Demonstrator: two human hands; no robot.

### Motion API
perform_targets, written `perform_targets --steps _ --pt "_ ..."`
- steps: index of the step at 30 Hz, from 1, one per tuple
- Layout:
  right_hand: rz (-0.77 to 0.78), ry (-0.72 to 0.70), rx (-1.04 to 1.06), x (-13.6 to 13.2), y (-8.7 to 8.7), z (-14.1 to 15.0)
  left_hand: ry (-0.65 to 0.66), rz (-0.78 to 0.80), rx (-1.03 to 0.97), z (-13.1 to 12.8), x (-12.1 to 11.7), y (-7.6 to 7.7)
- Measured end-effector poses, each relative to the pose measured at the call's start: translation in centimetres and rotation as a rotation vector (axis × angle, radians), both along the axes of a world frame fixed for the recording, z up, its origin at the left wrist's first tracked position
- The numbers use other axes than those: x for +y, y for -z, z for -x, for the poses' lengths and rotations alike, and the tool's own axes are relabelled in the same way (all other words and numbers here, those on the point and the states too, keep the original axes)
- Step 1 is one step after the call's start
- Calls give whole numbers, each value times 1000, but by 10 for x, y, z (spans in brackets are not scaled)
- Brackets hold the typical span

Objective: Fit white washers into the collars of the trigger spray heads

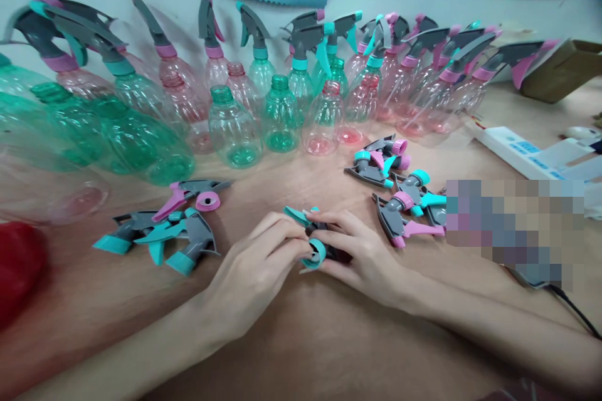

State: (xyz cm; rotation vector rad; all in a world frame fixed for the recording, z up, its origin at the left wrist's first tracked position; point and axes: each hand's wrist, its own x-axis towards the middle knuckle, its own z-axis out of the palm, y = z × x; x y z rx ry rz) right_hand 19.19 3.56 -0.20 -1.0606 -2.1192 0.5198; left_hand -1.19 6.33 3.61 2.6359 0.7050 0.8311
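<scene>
Both hands are closed around one spray bottle trigger head [318,254], grey with a turquoise collar and trigger, just above the table. My right hand [364,250] grips its grey body from the right. The fingers of my left hand [263,263] pinch at the open collar, which faces me; whether they hold a small part there is hidden. Left of my hands lies a group of loose trigger heads [188,241] in grey, pink and turquoise. To the right is a second pile of trigger heads [392,213].
Behind stand several uncapped bottles [235,135], clear green and pink, before a row of bottles with sprayers fitted [301,78] along the wall. A red object [21,269] sits at the left edge. At right are a white power strip [522,153], a brown container [564,72] and a black cable [576,310].
</scene>
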Motion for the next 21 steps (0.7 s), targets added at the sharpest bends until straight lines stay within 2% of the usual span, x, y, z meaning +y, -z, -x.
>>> perform_targets --steps 4,7,9,11,16,18,21 --pt "48 111 72 5 -3 -5 -12 -75 -91 2 -3 -11" --pt "69 174 106 8 -6 -7 28 -98 -138 8 -1 -20" --pt "83 128 131 8 -7 -6 69 -109 -138 11 1 -23" --pt "92 67 152 7 -8 -3 54 -94 -128 12 2 -21" --pt "71 -47 156 4 -5 2 -77 164 -88 5 -1 -12" --pt "66 -62 165 5 -5 2 -46 136 -49 4 -1 -9" --pt "68 -61 180 6 -5 1 56 -1 -3 7 3 -6"
